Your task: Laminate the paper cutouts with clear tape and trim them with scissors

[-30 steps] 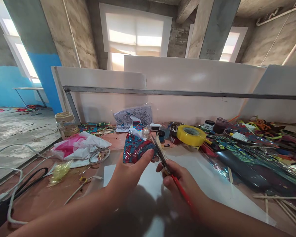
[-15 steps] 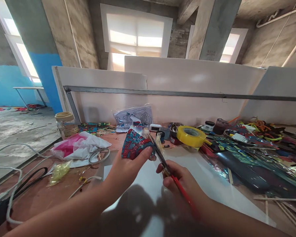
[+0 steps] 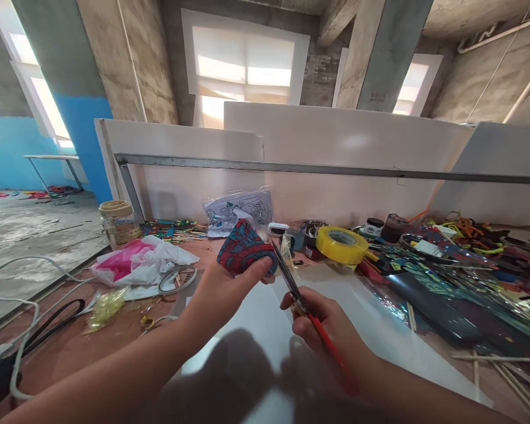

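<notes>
Patterned foil piece (image 3: 242,253) in left hand (image 3: 221,291), scissors (image 3: 291,285) in right hand (image 3: 327,324)

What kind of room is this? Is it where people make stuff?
It looks like a craft workbench in a bare, unfinished room. The table is crowded with a yellow tape roll, thin sticks and printed sheets, and the right hand works scissors beside a patterned piece in the left hand.

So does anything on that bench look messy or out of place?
Yes. The right side is a jumbled heap of craft supplies, and thin sticks lie scattered near the edge. On the left, crumpled pink and white plastic sprawls beside a loose white cable.
</notes>
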A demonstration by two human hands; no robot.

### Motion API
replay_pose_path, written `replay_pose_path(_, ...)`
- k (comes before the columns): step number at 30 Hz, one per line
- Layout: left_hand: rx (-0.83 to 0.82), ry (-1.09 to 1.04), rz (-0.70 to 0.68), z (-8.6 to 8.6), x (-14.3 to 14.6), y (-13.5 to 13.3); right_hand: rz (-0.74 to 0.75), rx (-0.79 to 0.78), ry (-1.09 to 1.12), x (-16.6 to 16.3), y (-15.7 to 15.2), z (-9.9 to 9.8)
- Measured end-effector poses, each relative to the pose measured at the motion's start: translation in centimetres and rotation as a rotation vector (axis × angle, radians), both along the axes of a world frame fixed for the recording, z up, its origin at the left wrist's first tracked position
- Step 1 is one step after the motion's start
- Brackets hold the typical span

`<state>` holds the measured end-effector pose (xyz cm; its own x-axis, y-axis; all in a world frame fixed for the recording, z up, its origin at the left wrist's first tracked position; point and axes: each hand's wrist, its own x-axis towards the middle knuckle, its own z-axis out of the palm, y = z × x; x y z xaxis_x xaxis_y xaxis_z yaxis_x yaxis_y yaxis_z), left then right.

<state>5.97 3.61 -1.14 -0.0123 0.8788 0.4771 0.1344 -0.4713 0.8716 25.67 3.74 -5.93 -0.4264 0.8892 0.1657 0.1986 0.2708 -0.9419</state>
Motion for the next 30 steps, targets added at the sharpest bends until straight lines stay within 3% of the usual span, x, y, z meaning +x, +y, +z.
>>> replay_pose_path(6,-0.021,0.075,0.021,0.4,-0.2,-0.2,0.025,0.080,-0.033,0.1,0.2,-0.3)
replay_pose_path(14,0.037,0.171,-0.005,0.1,-0.1,-0.2,0.113,0.028,0.080,0.0,0.1,-1.2)
replay_pose_path(30,0.020,0.258,-0.025,0.0,-0.1,-0.4,0.039,0.032,0.006,0.0,0.1,-0.3)
